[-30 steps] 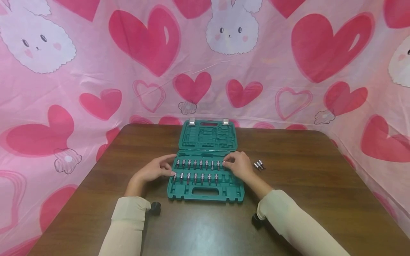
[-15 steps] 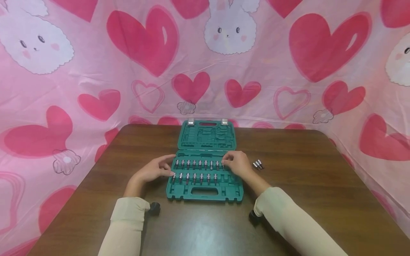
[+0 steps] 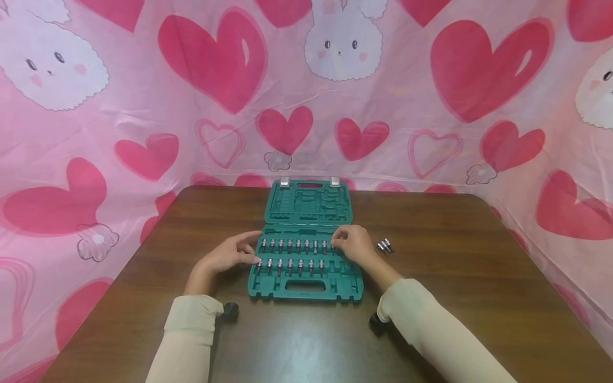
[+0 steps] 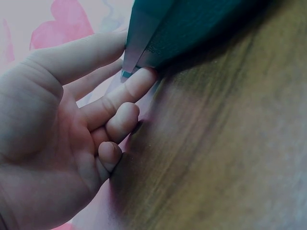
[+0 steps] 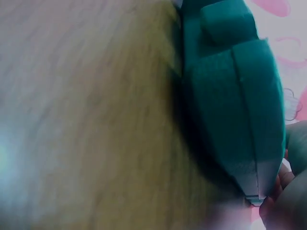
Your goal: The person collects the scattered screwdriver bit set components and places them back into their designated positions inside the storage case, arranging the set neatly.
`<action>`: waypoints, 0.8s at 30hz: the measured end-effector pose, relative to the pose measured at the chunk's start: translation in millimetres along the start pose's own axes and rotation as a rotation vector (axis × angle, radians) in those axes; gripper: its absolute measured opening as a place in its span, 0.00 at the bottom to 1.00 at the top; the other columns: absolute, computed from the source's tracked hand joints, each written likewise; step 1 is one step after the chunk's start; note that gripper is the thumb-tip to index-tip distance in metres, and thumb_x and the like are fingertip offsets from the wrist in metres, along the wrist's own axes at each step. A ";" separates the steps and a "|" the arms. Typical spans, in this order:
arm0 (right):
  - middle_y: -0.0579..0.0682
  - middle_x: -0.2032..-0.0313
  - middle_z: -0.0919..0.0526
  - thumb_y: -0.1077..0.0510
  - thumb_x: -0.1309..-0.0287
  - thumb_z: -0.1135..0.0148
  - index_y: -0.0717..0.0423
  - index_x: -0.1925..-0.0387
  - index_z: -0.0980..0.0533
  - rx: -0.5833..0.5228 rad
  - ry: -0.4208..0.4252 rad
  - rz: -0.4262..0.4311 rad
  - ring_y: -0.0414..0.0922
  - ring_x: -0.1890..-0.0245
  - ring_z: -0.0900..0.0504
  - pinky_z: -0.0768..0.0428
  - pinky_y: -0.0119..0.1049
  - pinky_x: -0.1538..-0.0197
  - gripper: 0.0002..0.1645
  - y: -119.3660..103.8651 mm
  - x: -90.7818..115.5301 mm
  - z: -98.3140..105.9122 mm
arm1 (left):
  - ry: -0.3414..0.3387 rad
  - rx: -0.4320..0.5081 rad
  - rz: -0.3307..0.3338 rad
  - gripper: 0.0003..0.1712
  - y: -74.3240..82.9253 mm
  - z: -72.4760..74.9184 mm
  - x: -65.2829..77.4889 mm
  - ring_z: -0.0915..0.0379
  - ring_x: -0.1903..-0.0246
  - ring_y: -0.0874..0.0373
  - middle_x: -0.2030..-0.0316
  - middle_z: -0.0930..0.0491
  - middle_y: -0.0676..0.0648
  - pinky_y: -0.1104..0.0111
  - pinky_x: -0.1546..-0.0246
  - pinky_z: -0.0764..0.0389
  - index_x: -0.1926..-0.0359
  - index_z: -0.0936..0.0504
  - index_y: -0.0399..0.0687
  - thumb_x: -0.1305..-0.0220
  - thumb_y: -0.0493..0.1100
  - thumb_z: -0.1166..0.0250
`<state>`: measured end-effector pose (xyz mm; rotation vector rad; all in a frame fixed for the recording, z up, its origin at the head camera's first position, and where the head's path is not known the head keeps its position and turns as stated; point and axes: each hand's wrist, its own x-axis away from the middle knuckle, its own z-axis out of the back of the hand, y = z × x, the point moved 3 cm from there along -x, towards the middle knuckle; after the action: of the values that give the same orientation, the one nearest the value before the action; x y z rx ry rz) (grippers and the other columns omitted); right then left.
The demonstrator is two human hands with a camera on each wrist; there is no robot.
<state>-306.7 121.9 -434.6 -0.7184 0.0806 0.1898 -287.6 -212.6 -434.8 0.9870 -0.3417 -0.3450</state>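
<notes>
An open green tool case [image 3: 306,287] lies on the table with two rows of metal bit sockets [image 3: 290,266] in its near half. My left hand [image 3: 230,254] rests against the case's left side, thumb at the rim and index finger stretched toward the hinge. In the left wrist view, the fingertips of the left hand [image 4: 62,105] touch the case's side wall [image 4: 153,38], the outer fingers bent. At the right end of the back row my right hand [image 3: 355,244] pinches a small bit socket [image 3: 333,247], mostly hidden by the fingers.
Several loose bit sockets [image 3: 385,245] lie on the wooden table [image 3: 431,298] to the right of the case. The raised lid [image 3: 308,202] with two metal latches stands at the back. A pink curtain [image 3: 407,96] with hearts and rabbits surrounds the table.
The right hand has moved slightly down and left at the back row's end, where a socket now shows under its fingertips. The left hand stays at the case; the whole view shifted slightly.
</notes>
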 end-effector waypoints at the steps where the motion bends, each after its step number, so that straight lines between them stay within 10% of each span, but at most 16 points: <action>1: 0.45 0.75 0.21 0.56 0.42 0.31 0.48 0.73 0.18 -0.004 -0.001 0.000 0.45 0.70 0.26 0.27 0.42 0.66 0.05 0.6 -0.1 0.0 | 0.003 0.002 0.002 0.43 0.0 0.0 -0.1 0.22 0.60 0.52 0.64 0.17 0.46 0.51 0.47 0.27 0.27 0.40 0.47 0.40 0.45 0.31; 24: 0.47 0.71 0.22 0.59 0.42 0.32 0.50 0.65 0.17 0.027 0.018 0.052 0.48 0.66 0.27 0.26 0.42 0.65 0.03 18.0 4.9 24.3 | -0.014 0.009 -0.038 0.41 34.3 -0.4 15.8 0.23 0.61 0.46 0.65 0.18 0.40 0.47 0.49 0.27 0.29 0.41 0.34 0.39 0.36 0.33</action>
<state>-305.4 151.9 -428.7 -0.6913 0.1193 0.2318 -268.9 -201.7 -403.8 1.0008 -0.3378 -0.3849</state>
